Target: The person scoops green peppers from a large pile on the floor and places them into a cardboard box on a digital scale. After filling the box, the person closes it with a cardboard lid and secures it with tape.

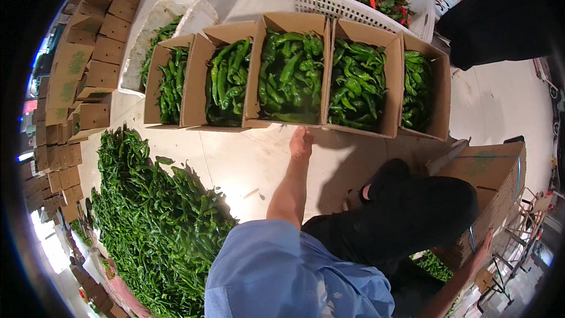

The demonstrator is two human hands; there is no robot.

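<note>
Several open cardboard boxes stand side by side in a row, filled with green peppers (pixel 291 70). My left hand (pixel 302 141) reaches forward to the near edge of the middle cardboard box (pixel 251 101), its fingers curled at the rim and partly hidden. My right hand (pixel 483 245) is off at the lower right, seen edge-on with its fingers extended, beside a stack of flattened cardboard (pixel 494 194) bound with blue strap. Nothing shows in it. A large heap of loose green peppers (pixel 159 203) covers the floor to my left.
A white plastic crate (pixel 357 13) of red and dark green peppers stands behind the boxes. A white foam box (pixel 137 62) with peppers is at the back left. Stacked cardboard boxes (pixel 101 48) line the left. Another person's dark-clothed leg (pixel 490 26) is at the upper right.
</note>
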